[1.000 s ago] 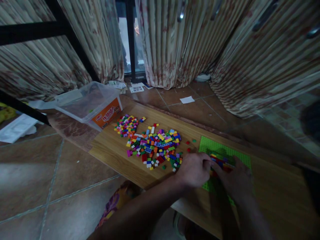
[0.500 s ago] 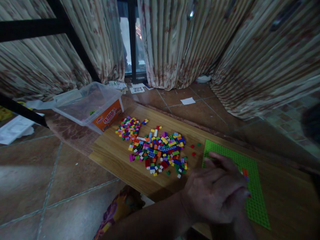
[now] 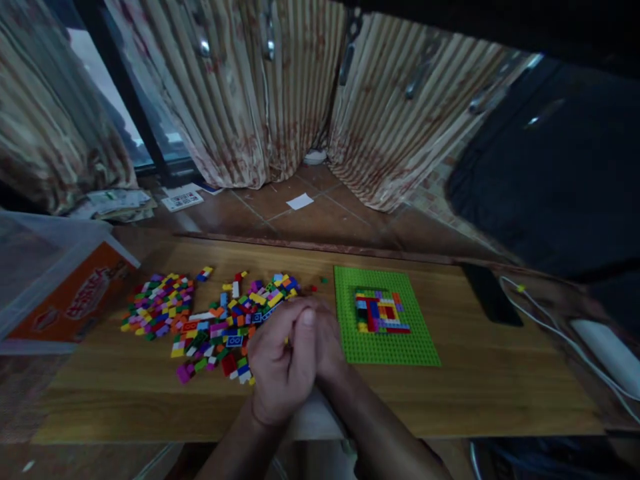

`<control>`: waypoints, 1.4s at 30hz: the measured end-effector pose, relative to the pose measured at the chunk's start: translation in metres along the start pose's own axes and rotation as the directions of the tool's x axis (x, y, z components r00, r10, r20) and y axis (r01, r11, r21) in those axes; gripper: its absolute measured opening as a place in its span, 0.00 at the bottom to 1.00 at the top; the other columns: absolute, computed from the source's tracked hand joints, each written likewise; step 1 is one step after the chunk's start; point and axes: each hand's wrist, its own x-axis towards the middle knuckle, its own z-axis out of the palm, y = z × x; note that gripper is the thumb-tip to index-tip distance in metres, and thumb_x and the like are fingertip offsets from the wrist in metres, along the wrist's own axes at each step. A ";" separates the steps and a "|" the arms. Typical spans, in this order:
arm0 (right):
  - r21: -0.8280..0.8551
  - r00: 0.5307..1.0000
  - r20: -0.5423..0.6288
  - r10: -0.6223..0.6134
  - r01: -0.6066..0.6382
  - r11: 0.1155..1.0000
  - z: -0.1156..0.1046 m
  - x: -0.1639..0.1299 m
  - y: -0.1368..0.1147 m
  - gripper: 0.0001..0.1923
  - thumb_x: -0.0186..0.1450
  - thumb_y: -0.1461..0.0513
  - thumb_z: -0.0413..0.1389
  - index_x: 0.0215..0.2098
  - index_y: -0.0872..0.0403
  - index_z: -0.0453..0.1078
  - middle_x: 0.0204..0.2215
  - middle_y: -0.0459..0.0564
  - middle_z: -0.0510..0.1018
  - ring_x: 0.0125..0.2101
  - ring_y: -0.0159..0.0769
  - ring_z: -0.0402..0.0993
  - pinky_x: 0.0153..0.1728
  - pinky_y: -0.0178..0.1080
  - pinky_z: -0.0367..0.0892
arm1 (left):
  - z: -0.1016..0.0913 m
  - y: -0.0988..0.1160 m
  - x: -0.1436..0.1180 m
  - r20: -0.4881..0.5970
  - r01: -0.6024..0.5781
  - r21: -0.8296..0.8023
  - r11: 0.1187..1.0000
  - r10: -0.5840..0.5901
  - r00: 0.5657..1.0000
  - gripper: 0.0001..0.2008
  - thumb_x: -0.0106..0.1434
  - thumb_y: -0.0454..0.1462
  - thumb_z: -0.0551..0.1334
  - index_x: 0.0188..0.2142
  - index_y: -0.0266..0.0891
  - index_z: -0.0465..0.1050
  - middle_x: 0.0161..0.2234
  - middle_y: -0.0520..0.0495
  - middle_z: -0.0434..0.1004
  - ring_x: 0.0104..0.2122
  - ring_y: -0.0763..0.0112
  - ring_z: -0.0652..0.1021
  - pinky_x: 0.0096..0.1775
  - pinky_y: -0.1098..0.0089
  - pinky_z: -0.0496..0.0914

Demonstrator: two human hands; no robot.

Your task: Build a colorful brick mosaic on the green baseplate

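Above the front middle of the table, my left hand [image 3: 277,373] and my right hand [image 3: 329,343] are clasped together. The fingers of both are closed and pressed against each other; the inside of the clasp is hidden, so I cannot tell whether anything is in it. Behind and left of them spreads a loose pile of coloured toy bricks [image 3: 217,327]. A green baseplate [image 3: 390,350] lies just right of my right hand. On it stands a low, roughly square build of coloured bricks [image 3: 383,312], apart from both hands.
A clear plastic box [image 3: 55,230] with an orange label stands at the left. A second heap of small bricks [image 3: 163,303] lies near it. On the right are a black phone [image 3: 493,293], a white power strip [image 3: 607,353] and cables. Curtains [image 3: 240,113] hang behind the table [image 3: 480,393].
The view has swung right, bringing the phone and power strip into sight. My hands, together over the baseplate before, are now clasped left of it, uncovering the brick build.
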 end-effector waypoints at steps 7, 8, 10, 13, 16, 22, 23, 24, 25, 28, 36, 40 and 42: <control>0.126 0.999 -0.038 0.027 -0.022 0.992 -0.010 -0.002 -0.007 0.14 0.66 0.59 0.53 0.48 0.54 0.73 0.40 0.54 0.78 0.42 0.42 0.72 0.46 0.44 0.67 | -0.002 -0.004 0.006 -0.140 0.064 0.000 0.998 -0.064 0.988 0.07 0.66 0.34 0.58 0.37 0.38 0.76 0.28 0.52 0.76 0.27 0.75 0.75 0.33 0.74 0.70; 0.207 0.996 -0.071 0.046 -0.030 0.978 -0.013 -0.002 -0.006 0.14 0.66 0.59 0.53 0.48 0.53 0.73 0.40 0.53 0.78 0.42 0.41 0.73 0.45 0.43 0.68 | -0.002 -0.005 0.008 -0.175 0.085 -0.002 0.996 -0.084 0.981 0.07 0.67 0.35 0.58 0.37 0.38 0.76 0.27 0.52 0.75 0.26 0.75 0.74 0.33 0.74 0.70; 0.391 0.987 -0.129 0.095 -0.037 0.919 -0.019 -0.003 -0.004 0.14 0.67 0.59 0.53 0.49 0.51 0.72 0.42 0.52 0.78 0.41 0.38 0.74 0.43 0.40 0.70 | -0.001 -0.007 0.014 -0.224 0.173 -0.017 0.985 -0.173 0.959 0.09 0.67 0.38 0.58 0.37 0.37 0.75 0.28 0.51 0.75 0.26 0.75 0.74 0.31 0.74 0.70; 0.588 0.974 -0.152 0.168 -0.048 0.808 -0.034 -0.006 0.000 0.13 0.67 0.58 0.54 0.48 0.50 0.73 0.43 0.49 0.79 0.42 0.37 0.75 0.43 0.39 0.70 | 0.001 -0.009 0.021 -0.140 0.433 -0.129 0.892 -0.448 0.883 0.11 0.65 0.42 0.59 0.38 0.36 0.74 0.30 0.50 0.76 0.27 0.75 0.75 0.30 0.75 0.69; 0.631 0.971 -0.145 0.187 -0.055 0.774 -0.049 -0.009 0.006 0.14 0.67 0.57 0.55 0.50 0.48 0.73 0.44 0.48 0.79 0.44 0.37 0.75 0.46 0.41 0.70 | 0.007 -0.010 0.024 0.132 0.667 -0.293 0.685 -0.662 0.738 0.15 0.62 0.47 0.61 0.37 0.36 0.73 0.31 0.49 0.77 0.27 0.74 0.75 0.29 0.75 0.69; 0.562 0.991 -0.124 0.048 0.030 0.827 -0.064 -0.017 0.015 0.15 0.67 0.58 0.55 0.51 0.45 0.71 0.47 0.48 0.77 0.46 0.37 0.74 0.49 0.43 0.68 | 0.021 -0.008 0.019 0.441 0.750 -0.455 0.480 -0.610 0.658 0.13 0.56 0.43 0.67 0.33 0.34 0.73 0.24 0.52 0.73 0.24 0.77 0.73 0.29 0.75 0.69; 0.528 0.991 -0.128 0.024 0.047 0.848 -0.066 -0.017 0.016 0.14 0.67 0.59 0.54 0.51 0.45 0.71 0.48 0.48 0.77 0.47 0.37 0.73 0.50 0.44 0.67 | 0.023 -0.008 0.018 0.451 0.758 -0.450 0.473 -0.612 0.650 0.12 0.55 0.41 0.68 0.34 0.34 0.73 0.24 0.52 0.74 0.24 0.77 0.73 0.29 0.76 0.69; 0.495 0.991 -0.136 0.003 0.065 0.867 -0.069 -0.018 0.018 0.14 0.67 0.60 0.54 0.51 0.45 0.72 0.48 0.48 0.77 0.48 0.37 0.72 0.51 0.45 0.66 | 0.025 -0.007 0.018 0.457 0.771 -0.431 0.469 -0.623 0.634 0.12 0.55 0.40 0.68 0.35 0.34 0.73 0.25 0.52 0.74 0.24 0.77 0.73 0.29 0.76 0.69; 0.465 0.989 -0.146 -0.013 0.080 0.882 -0.074 -0.018 0.020 0.14 0.67 0.60 0.54 0.50 0.46 0.72 0.48 0.48 0.77 0.49 0.38 0.72 0.52 0.45 0.65 | 0.027 -0.007 0.018 0.461 0.787 -0.401 0.469 -0.640 0.615 0.12 0.55 0.40 0.68 0.36 0.33 0.73 0.25 0.51 0.75 0.25 0.77 0.74 0.29 0.75 0.69; 0.445 0.965 -0.259 0.034 0.088 0.891 -0.091 -0.016 0.031 0.12 0.66 0.60 0.55 0.46 0.47 0.74 0.45 0.49 0.78 0.47 0.38 0.73 0.51 0.45 0.66 | 0.035 -0.009 0.016 0.463 0.820 -0.277 0.501 -0.678 0.571 0.13 0.55 0.40 0.67 0.37 0.34 0.72 0.26 0.51 0.75 0.24 0.76 0.75 0.28 0.75 0.69; 0.583 0.652 -0.527 0.546 -0.191 0.790 -0.130 -0.005 0.095 0.11 0.54 0.57 0.58 0.32 0.55 0.75 0.30 0.49 0.80 0.30 0.35 0.75 0.34 0.38 0.69 | 0.059 -0.022 -0.007 0.512 0.635 0.097 0.766 -0.586 0.628 0.09 0.59 0.40 0.61 0.37 0.38 0.73 0.26 0.52 0.76 0.26 0.70 0.78 0.28 0.72 0.69; 0.416 0.716 -0.428 0.551 -0.385 0.824 -0.131 -0.008 0.116 0.17 0.55 0.54 0.57 0.35 0.58 0.77 0.30 0.53 0.81 0.31 0.39 0.76 0.35 0.41 0.70 | 0.067 -0.021 -0.007 0.502 0.554 0.188 0.811 -0.565 0.655 0.07 0.59 0.39 0.61 0.36 0.38 0.73 0.26 0.51 0.77 0.27 0.69 0.78 0.28 0.72 0.69; 0.287 0.739 -0.397 0.545 -0.464 0.838 -0.131 -0.010 0.123 0.20 0.56 0.52 0.56 0.39 0.58 0.76 0.33 0.55 0.81 0.33 0.41 0.76 0.37 0.43 0.69 | 0.072 -0.019 -0.007 0.511 0.531 0.218 0.818 -0.560 0.652 0.06 0.59 0.38 0.60 0.35 0.38 0.73 0.25 0.50 0.77 0.27 0.68 0.78 0.29 0.72 0.68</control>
